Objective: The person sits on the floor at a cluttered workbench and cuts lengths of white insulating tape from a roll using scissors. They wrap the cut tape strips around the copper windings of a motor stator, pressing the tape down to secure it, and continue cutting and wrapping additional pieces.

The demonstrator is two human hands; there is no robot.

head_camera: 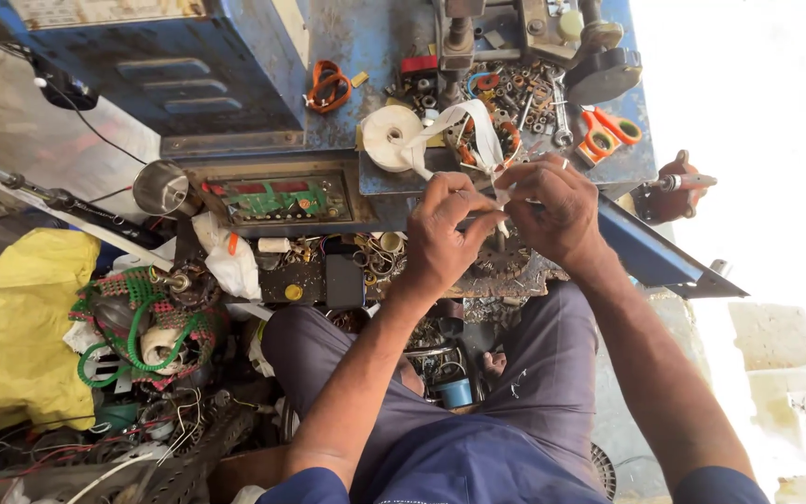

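Two hands at work over a cluttered blue workbench (366,37); left hand (440,238) and right hand (552,210) close together, fingertips pinched shut on a strip of white tape (478,126). Tape running up and left from the fingers to its white roll (389,137), resting on the bench edge just beside a heap of small metal parts (515,93); orange-handled scissors (605,131) lying near, right of the heap. Below the fingers, partly hidden, a small dark toothed part (501,257), too obscured to identify. Step in hand, by the look of it: drawing out a length of tape and holding it taut between the two pinches, probably to bind or tear it; hard to tell which. Next move, as a judgement: calls for steady tension on the strip, one pinch kept firm while the other shifts, and care not to let the strip twist or stick to itself. Elsewhere: yellow sack (16,327) and green wire coil (137,327) well apart at lower left.
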